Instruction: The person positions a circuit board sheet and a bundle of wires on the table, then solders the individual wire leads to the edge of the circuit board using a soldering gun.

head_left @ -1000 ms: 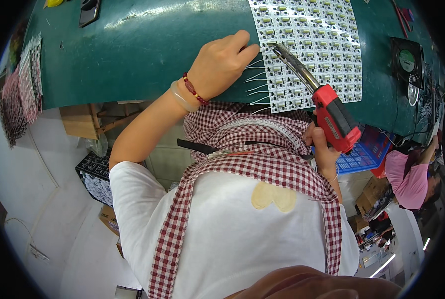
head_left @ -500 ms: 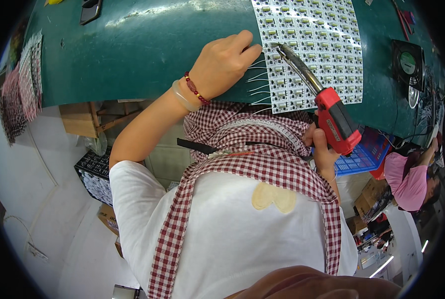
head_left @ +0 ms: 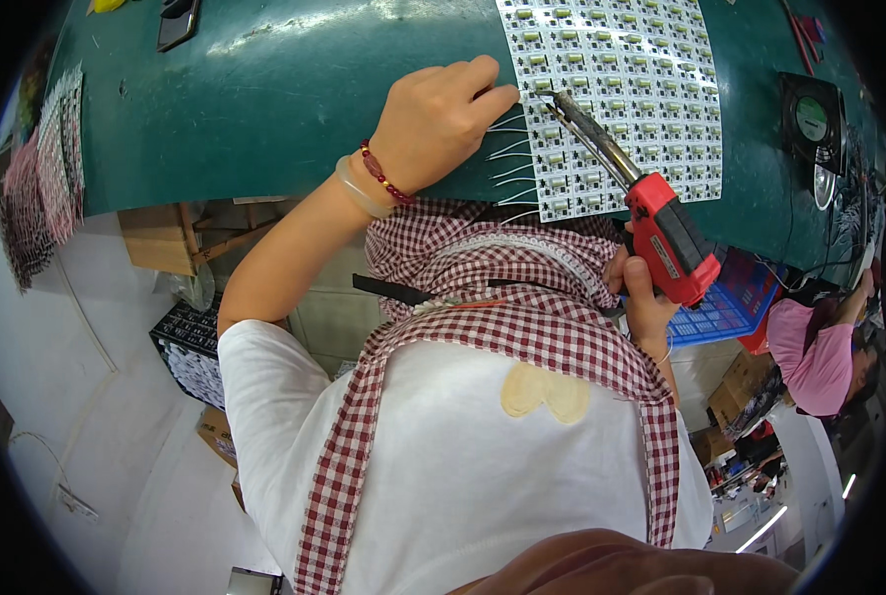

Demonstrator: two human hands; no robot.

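Note:
A large sheet of white circuit boards (head_left: 622, 109), set with rows of small parts, lies on the green table. Several thin white wires (head_left: 514, 169) stick out from its left edge, below my left hand (head_left: 438, 119). That hand is closed in a pinch at the same edge, on what looks like one more thin white wire, mostly hidden by the fingers. My right hand (head_left: 646, 302) grips the red and black handle of a soldering gun (head_left: 669, 238) from below. The gun's dark tip rests at the sheet's left edge, close to my left fingertips.
Bundles of wires (head_left: 51, 164) hang over the table's left end, and a phone (head_left: 178, 25) lies at the far left. A black square fan (head_left: 813, 124) stands at the right. Below the table's right side is a blue basket (head_left: 726, 307); a person in pink (head_left: 810, 352) sits beyond.
The sheet, my left hand and the gun's tip have shifted very slightly left. Both hands keep their grips.

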